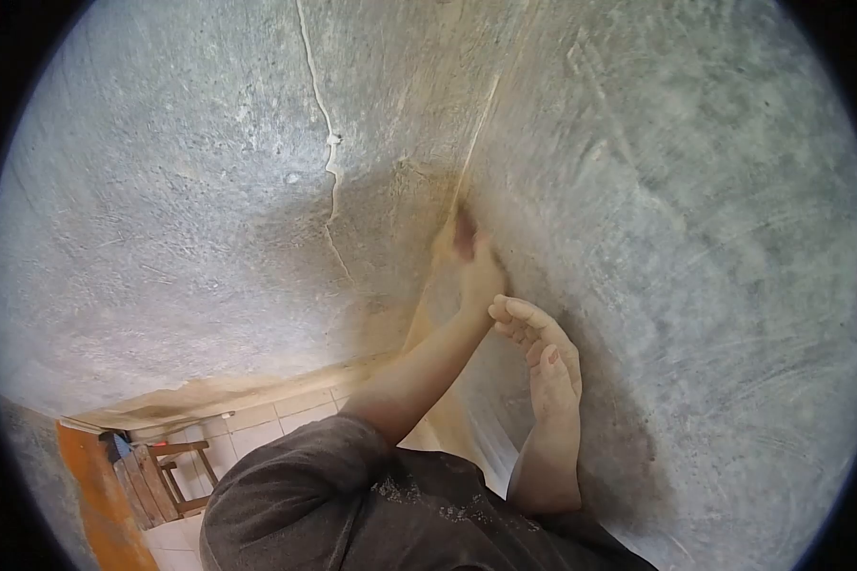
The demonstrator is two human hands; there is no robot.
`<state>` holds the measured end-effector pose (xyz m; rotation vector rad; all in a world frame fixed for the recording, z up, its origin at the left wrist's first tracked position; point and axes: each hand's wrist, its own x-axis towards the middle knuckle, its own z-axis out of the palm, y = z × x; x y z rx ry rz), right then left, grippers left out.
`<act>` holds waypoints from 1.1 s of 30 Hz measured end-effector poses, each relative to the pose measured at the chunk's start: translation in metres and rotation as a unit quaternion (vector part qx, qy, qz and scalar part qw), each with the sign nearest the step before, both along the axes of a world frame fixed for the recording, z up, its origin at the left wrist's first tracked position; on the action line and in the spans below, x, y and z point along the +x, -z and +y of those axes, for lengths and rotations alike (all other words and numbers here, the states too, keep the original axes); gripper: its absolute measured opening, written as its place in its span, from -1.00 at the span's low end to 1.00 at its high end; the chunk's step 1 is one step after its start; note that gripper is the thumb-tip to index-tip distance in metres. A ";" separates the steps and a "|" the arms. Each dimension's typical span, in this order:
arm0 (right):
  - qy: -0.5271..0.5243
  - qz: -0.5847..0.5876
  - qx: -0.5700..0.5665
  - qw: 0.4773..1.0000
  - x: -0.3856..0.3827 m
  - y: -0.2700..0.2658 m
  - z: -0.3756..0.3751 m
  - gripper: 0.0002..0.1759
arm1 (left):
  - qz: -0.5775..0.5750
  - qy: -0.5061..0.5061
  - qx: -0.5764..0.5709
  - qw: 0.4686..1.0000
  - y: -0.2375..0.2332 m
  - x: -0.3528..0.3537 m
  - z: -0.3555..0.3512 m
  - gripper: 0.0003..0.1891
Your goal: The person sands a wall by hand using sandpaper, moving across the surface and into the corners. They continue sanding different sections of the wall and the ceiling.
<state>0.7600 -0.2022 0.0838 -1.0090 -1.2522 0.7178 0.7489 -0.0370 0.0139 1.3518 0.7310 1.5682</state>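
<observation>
At the corner where two grey plastered walls meet, my left hand (479, 268) is raised and blurred by motion. Its fingers are closed around a small dark reddish-brown piece (464, 234), pressed to the corner line; the blur hides what kind of thing it is. Below and to the right, close to the right-hand wall (714, 247), is my right hand (543, 352). Its fingers are loosely bent with the thumb apart, and nothing is in it. Pale dust coats the right hand and forearm.
A crack (332, 181) filled with pale material runs down the left-hand wall (181, 228). At lower left, a wooden chair or stool (152, 483) stands on white floor tiles (257, 433), beside an orange strip (100, 485).
</observation>
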 end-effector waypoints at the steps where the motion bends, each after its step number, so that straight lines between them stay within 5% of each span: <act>1: 0.001 -0.001 0.011 1.000 0.002 0.000 0.001 -0.18 | -0.019 0.049 0.029 0.998 -0.037 -0.002 -0.002 -0.43; 3: 0.004 0.001 0.029 1.000 0.008 0.005 -0.001 -0.14 | -0.036 0.078 0.103 0.991 -0.086 -0.002 -0.001 -0.45; 6: 0.002 0.021 0.042 0.999 0.005 -0.005 -0.011 -0.16 | -0.035 -0.008 0.238 0.971 -0.095 0.008 0.013 -0.47; 8: -0.008 0.020 0.054 0.998 0.008 -0.005 -0.018 -0.17 | -0.023 0.135 0.171 0.976 -0.073 -0.016 0.013 -0.44; 12: 0.000 0.013 0.053 0.999 0.006 -0.005 -0.021 -0.20 | 0.013 0.016 0.057 0.998 0.057 0.004 0.001 -0.40; 14: 0.008 0.002 0.050 0.999 0.006 -0.008 -0.020 -0.20 | -0.007 -0.021 0.037 0.999 0.065 0.012 0.002 -0.38; 16: 0.007 -0.011 0.052 0.999 0.006 -0.010 -0.018 -0.18 | 0.011 -0.015 0.003 1.000 0.022 0.009 -0.005 -0.41; 20: -0.015 0.018 0.060 0.998 0.008 -0.010 -0.015 -0.15 | -0.053 0.010 0.202 0.978 -0.098 0.010 0.019 -0.43; 22: -0.013 0.020 0.058 0.998 0.006 -0.011 -0.015 -0.15 | -0.079 0.017 0.252 0.964 -0.118 0.009 0.030 -0.45; 26: -0.021 0.009 0.062 0.998 0.010 -0.005 -0.016 -0.16 | -0.072 0.037 0.242 0.967 -0.055 0.001 0.027 -0.47; 29: -0.015 0.005 0.041 0.999 0.008 -0.002 -0.013 -0.17 | 0.009 0.030 0.102 0.994 0.025 -0.009 -0.003 -0.48; 33: -0.028 -0.003 0.030 0.999 0.006 -0.002 -0.004 -0.18 | 0.001 0.016 0.141 0.990 -0.024 -0.014 0.008 -0.49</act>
